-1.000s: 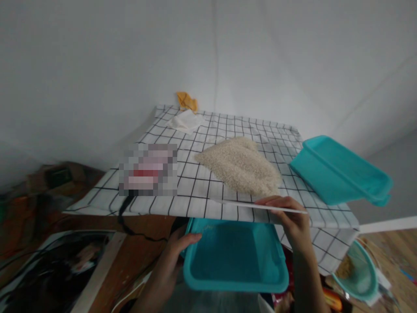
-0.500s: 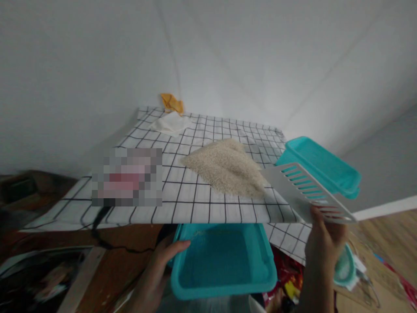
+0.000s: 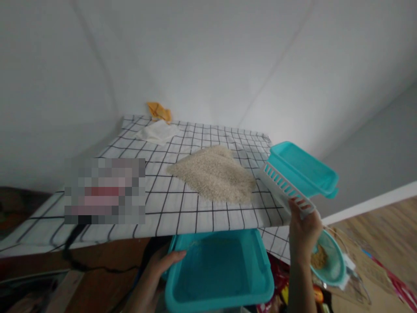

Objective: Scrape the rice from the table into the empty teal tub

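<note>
A pile of pale grain (image 3: 213, 174) lies on a table covered by a white cloth with a black grid (image 3: 182, 208). My left hand (image 3: 161, 265) grips the left rim of a teal tub (image 3: 221, 271) held just below the table's front edge. My right hand (image 3: 302, 226) is closed on a white slotted plastic board (image 3: 285, 189), raised at the table's right side near the grain. A second teal tub (image 3: 301, 169) stands on the table's right edge behind the board.
A white folded cloth (image 3: 156, 131) and an orange scrap (image 3: 159, 111) lie at the table's far corner by the white wall. A blurred-out patch (image 3: 104, 191) covers something on the left. A teal bowl with brown bits (image 3: 327, 258) sits low on the right above a wooden floor.
My right hand has lifted the white board from the table's front edge and swung it to the right side by the second tub. The view has shifted right. The left hand still holds the tub.
</note>
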`<state>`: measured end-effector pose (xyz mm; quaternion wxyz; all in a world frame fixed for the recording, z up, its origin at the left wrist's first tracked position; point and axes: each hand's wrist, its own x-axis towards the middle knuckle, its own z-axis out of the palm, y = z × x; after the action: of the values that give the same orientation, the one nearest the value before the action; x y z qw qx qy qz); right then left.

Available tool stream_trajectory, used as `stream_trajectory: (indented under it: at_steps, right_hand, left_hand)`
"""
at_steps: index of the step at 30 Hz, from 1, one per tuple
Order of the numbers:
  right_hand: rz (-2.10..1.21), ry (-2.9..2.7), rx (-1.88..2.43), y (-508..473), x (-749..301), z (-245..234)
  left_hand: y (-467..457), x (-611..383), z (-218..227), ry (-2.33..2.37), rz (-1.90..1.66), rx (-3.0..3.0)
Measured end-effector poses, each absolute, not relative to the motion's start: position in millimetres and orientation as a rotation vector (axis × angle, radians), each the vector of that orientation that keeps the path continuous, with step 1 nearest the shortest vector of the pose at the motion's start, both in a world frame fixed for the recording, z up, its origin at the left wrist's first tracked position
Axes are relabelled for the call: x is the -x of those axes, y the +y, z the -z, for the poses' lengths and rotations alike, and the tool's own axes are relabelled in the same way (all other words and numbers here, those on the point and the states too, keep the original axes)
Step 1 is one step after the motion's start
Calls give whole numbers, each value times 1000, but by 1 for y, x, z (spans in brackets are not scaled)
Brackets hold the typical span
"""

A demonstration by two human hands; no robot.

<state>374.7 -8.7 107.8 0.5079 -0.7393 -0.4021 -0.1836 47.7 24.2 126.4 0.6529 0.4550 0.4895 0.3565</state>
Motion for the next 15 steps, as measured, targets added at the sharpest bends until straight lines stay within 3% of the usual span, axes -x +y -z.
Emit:
stream_trajectory:
  at_steps: [15]
  right_hand:
    - [260, -1023, 1799, -38, -340, -109]
  left_hand:
    - [33, -71, -110, 1170, -676, -813]
